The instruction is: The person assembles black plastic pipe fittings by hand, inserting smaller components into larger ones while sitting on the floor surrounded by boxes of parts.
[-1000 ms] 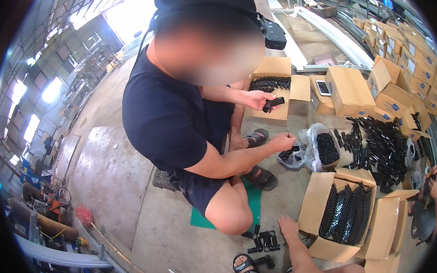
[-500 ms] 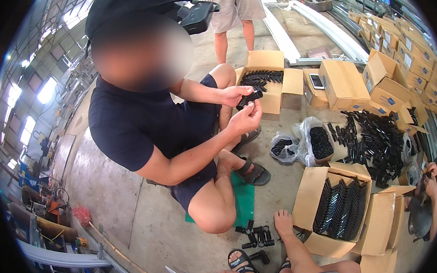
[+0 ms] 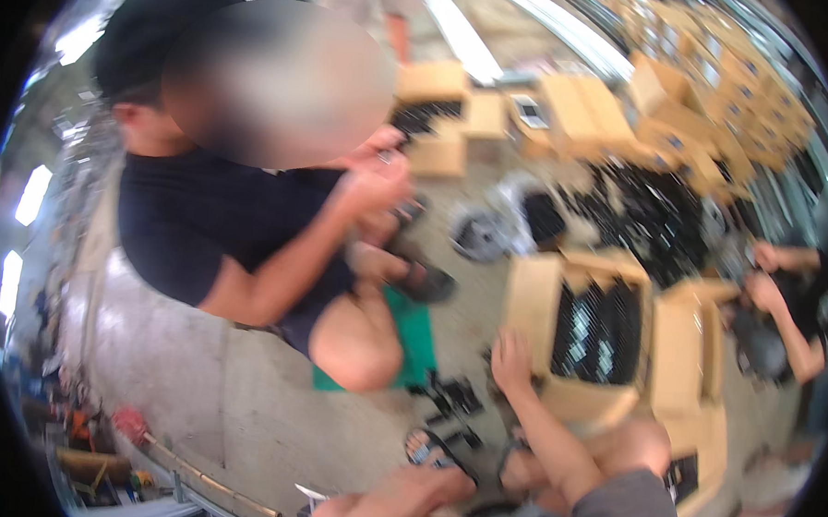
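Several black tubular fittings (image 3: 447, 397) lie on the near floor (image 3: 304, 439), left of the right hand (image 3: 512, 360) — likely light, stiff, slick; I'd grip mid-barrel. I can't tell whether it or the blurred left hand (image 3: 436, 489) pinches anything.

The right forearm (image 3: 554, 426) stretches forward, the right hand (image 3: 512, 360) back-up, its fingers (image 3: 505, 342) blurred.

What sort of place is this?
Probably a workshop or warehouse floor used for hand assembly or packing: stacked cardboard boxes, a heap of small black parts on the floor, and an open carton filled with rows of black pieces.
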### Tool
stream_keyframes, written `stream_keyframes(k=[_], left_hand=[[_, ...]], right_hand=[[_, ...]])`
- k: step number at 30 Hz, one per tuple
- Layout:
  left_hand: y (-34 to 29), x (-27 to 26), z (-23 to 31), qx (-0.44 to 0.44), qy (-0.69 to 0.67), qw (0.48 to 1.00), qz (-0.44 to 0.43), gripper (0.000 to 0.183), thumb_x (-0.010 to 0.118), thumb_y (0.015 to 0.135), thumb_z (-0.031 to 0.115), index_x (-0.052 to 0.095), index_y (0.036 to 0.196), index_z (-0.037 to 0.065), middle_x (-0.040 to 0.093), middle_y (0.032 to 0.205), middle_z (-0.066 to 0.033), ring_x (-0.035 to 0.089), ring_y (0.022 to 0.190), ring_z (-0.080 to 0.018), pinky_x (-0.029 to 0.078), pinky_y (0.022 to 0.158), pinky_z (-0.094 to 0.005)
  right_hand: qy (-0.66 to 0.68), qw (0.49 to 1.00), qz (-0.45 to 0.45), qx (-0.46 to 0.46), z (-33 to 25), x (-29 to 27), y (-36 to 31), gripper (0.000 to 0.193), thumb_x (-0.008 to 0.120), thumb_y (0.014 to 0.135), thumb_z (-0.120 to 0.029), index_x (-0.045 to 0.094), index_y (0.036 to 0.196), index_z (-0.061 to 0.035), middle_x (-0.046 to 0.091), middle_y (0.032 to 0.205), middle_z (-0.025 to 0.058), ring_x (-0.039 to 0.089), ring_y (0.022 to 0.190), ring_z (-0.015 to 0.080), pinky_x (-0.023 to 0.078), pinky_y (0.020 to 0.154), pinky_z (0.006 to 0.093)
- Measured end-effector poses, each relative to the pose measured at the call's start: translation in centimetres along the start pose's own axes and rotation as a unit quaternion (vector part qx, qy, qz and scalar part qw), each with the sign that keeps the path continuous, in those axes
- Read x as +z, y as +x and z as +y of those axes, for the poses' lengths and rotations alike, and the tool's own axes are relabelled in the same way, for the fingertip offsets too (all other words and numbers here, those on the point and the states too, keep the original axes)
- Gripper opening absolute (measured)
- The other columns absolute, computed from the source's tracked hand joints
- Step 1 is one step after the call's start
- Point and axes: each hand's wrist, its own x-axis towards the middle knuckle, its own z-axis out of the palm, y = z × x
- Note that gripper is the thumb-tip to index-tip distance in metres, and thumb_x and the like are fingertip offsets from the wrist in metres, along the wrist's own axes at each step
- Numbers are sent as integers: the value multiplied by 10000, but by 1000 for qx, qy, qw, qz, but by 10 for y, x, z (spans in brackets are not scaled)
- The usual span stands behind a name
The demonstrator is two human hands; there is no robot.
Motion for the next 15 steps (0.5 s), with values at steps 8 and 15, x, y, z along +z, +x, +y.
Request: stream_keyframes(k=[8, 15], left_hand=[[-22, 7, -13, -71, -33, 995, 61, 106, 747, 790, 235, 755, 824, 135, 689, 953, -118, 674, 753, -273, 531, 661, -356], [-22, 17, -36, -59, 75, 986, 136, 406, 683, 854, 261, 634, 1244, 157, 666, 1074, -152, 644, 938, -348, 521, 801, -409]], right_hand=[[-202, 892, 108, 390, 133, -114, -12, 328, 604, 862, -165, 570, 1171, -62, 580, 1125, 158, 558, 1055, 363, 465, 896, 476], [-272, 935, 33, 224, 134, -103, 24, 336, 655, 846, -203, 578, 1154, -95, 576, 1088, 121, 561, 1065, 327, 475, 861, 456]])
